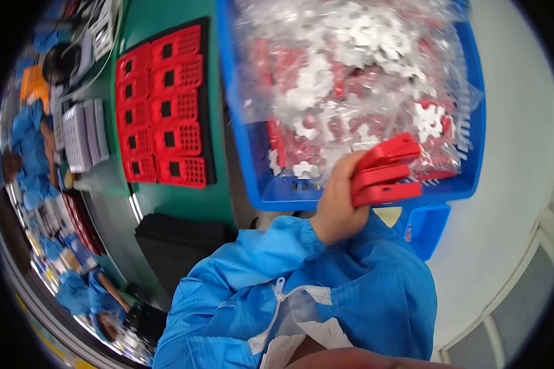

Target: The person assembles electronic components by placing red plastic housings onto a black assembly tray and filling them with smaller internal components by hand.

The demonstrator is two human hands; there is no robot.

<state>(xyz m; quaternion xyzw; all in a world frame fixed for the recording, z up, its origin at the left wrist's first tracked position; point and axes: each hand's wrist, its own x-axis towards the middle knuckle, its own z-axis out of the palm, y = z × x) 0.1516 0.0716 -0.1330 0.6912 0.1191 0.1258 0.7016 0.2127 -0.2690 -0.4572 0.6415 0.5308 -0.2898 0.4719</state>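
Observation:
My left hand (340,200) is closed around a small stack of red plastic cases (385,174), held over the near edge of a large blue plastic basket (283,200). About three cases show, fanned slightly apart, their ends pointing right. Behind them, the basket is filled with clear plastic bags (326,117) of red parts, with many white gear-like or puzzle-shaped pieces (375,37) lying on and among them. My right sleeve (391,264) runs up behind the left hand, and my right hand is hidden.
Left of the basket, a black tray (210,123) on the green table (172,200) bears rows of red plastic frames. A folded black cloth-like item (178,237) lies nearer. A small blue bin (428,227) is below the basket. Co-workers in blue (31,144) sit at far left.

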